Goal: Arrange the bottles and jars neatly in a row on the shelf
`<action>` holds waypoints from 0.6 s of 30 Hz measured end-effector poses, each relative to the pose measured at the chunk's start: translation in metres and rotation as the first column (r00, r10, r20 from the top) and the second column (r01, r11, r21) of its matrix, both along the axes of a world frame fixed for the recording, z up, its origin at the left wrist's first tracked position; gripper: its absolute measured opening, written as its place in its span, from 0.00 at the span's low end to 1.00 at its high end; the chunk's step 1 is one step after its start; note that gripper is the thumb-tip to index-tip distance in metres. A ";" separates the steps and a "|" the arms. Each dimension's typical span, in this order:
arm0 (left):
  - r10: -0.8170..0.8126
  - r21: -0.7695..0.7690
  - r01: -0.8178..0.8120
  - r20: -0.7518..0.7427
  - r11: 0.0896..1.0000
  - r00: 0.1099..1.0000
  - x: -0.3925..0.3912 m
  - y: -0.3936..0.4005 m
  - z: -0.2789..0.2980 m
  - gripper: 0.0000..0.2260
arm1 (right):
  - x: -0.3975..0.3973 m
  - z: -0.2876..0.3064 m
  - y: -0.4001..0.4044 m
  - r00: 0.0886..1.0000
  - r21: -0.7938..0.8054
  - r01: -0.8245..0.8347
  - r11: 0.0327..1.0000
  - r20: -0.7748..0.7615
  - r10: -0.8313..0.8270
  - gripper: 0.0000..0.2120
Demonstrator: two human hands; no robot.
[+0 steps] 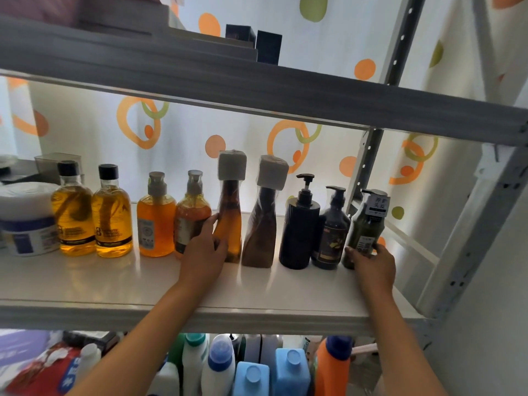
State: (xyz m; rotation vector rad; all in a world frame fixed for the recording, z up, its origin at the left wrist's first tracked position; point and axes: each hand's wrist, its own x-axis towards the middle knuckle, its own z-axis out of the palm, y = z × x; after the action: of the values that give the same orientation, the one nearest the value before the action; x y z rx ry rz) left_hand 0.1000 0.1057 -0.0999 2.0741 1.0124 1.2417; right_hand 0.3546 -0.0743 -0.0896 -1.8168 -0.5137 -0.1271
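A row of bottles stands on the white shelf (114, 284). From the left: a white jar (25, 218), two amber black-capped bottles (75, 210) (113, 212), two orange pump bottles (155, 218) (192, 218), a tall amber wrapped bottle (230, 207), a tall brown wrapped bottle (261, 221), a black pump bottle (300, 230), a dark brown pump bottle (331, 230) and a green pump bottle (367, 221). My left hand (204, 252) grips the tall amber bottle low down. My right hand (371, 267) holds the green bottle's base.
A grey shelf board (257, 84) hangs close above the bottle tops, with dark boxes (268, 47) on it. The metal upright (468, 247) stands right of the green bottle. Below are detergent bottles (251, 370). A dotted curtain (177, 138) hangs behind.
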 end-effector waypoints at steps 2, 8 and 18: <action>0.000 -0.002 0.000 -0.001 1.000 1.000 -0.001 -0.002 0.001 0.22 | -0.001 -0.001 0.000 1.000 0.004 0.002 1.000 0.005 -0.002 0.17; 0.002 -0.017 -0.002 0.013 1.000 1.000 0.000 -0.003 0.003 0.23 | 0.000 -0.004 0.000 0.999 0.003 -0.031 1.000 -0.012 0.031 0.19; 0.010 -0.006 -0.010 0.015 1.000 1.000 -0.009 -0.022 0.017 0.23 | -0.052 0.020 -0.016 0.995 0.190 -0.032 0.981 0.097 0.014 0.19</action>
State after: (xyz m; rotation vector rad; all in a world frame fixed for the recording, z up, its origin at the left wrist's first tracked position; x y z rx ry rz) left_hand 0.0908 0.0836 -0.0834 2.0542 1.0203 1.2559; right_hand 0.3025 -0.0901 -0.0699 -1.6216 -0.5698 -0.2402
